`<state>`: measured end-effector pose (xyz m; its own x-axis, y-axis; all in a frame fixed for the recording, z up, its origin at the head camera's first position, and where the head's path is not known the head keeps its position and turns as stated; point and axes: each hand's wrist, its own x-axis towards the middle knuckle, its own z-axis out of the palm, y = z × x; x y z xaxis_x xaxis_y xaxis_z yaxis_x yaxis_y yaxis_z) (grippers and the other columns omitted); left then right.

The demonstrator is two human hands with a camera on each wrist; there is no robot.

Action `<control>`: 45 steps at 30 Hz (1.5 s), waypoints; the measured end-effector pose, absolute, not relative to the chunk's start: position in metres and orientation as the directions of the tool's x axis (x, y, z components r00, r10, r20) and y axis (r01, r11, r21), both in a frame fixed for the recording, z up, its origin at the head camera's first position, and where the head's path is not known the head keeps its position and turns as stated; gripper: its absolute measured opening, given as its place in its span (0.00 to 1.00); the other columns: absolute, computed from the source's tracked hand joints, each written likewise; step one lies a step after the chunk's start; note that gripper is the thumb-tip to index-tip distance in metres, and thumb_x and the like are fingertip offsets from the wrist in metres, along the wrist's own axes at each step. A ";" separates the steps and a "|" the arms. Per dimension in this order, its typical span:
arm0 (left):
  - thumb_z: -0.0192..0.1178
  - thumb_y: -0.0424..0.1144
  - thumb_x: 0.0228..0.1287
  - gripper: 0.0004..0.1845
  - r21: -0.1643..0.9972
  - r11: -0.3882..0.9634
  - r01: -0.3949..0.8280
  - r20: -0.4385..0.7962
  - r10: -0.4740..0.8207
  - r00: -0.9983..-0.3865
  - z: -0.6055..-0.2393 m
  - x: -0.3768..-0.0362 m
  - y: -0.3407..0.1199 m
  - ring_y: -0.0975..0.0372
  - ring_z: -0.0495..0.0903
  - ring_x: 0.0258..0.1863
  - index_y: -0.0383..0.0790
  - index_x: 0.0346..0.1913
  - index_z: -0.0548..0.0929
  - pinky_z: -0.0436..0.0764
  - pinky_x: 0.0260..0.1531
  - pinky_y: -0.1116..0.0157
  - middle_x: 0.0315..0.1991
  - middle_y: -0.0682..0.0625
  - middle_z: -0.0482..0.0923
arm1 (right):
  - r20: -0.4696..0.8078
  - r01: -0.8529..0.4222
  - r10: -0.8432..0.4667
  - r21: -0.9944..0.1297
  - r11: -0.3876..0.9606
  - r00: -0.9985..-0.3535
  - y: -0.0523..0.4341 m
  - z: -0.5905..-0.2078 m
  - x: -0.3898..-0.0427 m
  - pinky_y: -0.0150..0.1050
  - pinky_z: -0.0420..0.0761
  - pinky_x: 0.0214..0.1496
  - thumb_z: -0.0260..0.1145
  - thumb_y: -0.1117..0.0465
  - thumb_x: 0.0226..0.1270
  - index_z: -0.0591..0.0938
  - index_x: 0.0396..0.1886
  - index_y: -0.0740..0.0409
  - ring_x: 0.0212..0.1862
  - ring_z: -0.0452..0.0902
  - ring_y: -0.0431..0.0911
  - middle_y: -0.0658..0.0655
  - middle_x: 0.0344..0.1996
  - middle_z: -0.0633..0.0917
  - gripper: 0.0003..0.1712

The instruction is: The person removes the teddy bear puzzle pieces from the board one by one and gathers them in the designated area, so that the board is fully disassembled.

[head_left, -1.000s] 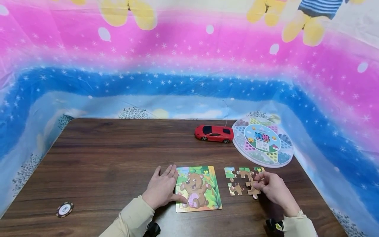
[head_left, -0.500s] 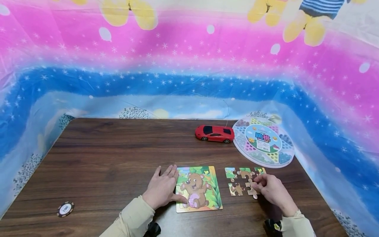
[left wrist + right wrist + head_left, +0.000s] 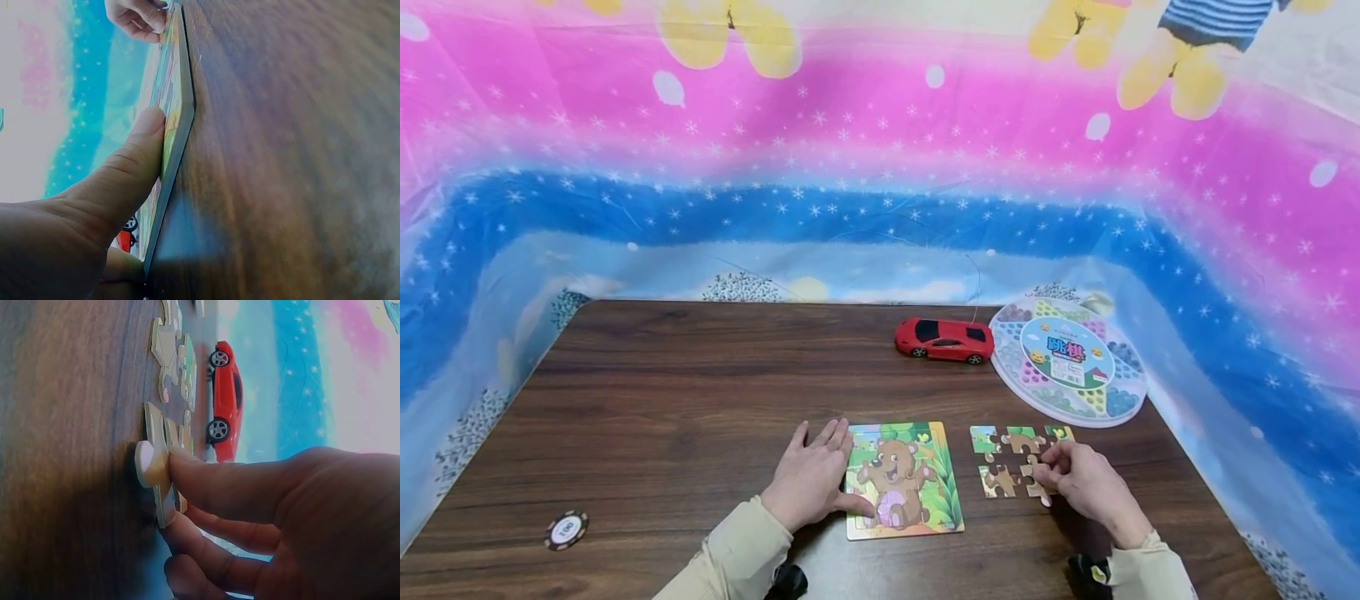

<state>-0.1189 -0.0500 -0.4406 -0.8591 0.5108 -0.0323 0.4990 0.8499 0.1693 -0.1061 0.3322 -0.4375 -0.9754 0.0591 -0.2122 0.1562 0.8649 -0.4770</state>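
Head view: the left hand (image 3: 811,482) lies flat with straight fingers beside the bear board (image 3: 904,479), its thumb pressed on the board's near left edge. The right hand (image 3: 1078,482) rests on the loose pieces (image 3: 1011,461) just right of the board, fingers bent onto one piece (image 3: 1037,483) at the cluster's near right; thumb and fingers pinch its edges in the right wrist view. All lie on the near half of the table (image 3: 700,392).

Risks, as judged: the piece is thin and held only at its edges, so a sideways push could slide it under or over its neighbours, or scatter the half-joined cluster. The board is steadied by one thumb only; a nudge from the right could skate it across the smooth tabletop.

Materials: the board is a flat square card with a dark edge and glossy print. The pieces are thin card with round knobs and sockets. The table is dark wood-grain laminate. Behind stand a glossy red plastic car (image 3: 944,339), a round clear-lidded game case (image 3: 1069,360), and far left a round chip (image 3: 567,529).
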 end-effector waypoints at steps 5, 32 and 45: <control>0.56 0.76 0.38 0.58 0.167 0.850 0.500 -0.026 0.511 -0.859 -0.440 -0.119 -0.050 0.49 0.60 0.67 0.30 0.63 0.71 0.54 0.62 0.41 0.67 0.37 0.61 | -0.213 0.163 0.070 -0.453 0.876 -0.974 0.331 -0.437 -0.105 0.38 0.70 0.26 0.69 0.51 0.60 0.80 0.35 0.56 0.23 0.70 0.43 0.50 0.23 0.77 0.14; 0.56 0.76 0.38 0.59 0.157 0.851 0.501 -0.019 0.509 -0.860 -0.441 -0.118 -0.050 0.50 0.60 0.68 0.30 0.64 0.70 0.53 0.62 0.41 0.67 0.37 0.61 | -0.181 0.157 0.101 -0.328 0.931 -0.978 0.320 -0.434 -0.103 0.42 0.70 0.25 0.70 0.52 0.58 0.79 0.30 0.52 0.22 0.72 0.41 0.46 0.18 0.78 0.10; 0.56 0.77 0.37 0.59 0.160 0.850 0.501 -0.021 0.510 -0.860 -0.443 -0.120 -0.050 0.50 0.59 0.68 0.30 0.64 0.70 0.53 0.63 0.42 0.68 0.37 0.61 | -0.108 0.095 0.065 -0.303 0.948 -0.992 0.305 -0.427 -0.099 0.41 0.69 0.22 0.67 0.56 0.59 0.83 0.24 0.47 0.16 0.70 0.40 0.43 0.11 0.76 0.06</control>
<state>-0.1197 -0.0504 -0.4432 -0.8597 0.5103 -0.0207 0.5009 0.8505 0.1604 -0.0989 0.3055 -0.4274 -0.9920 0.0647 -0.1083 0.0949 0.9483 -0.3027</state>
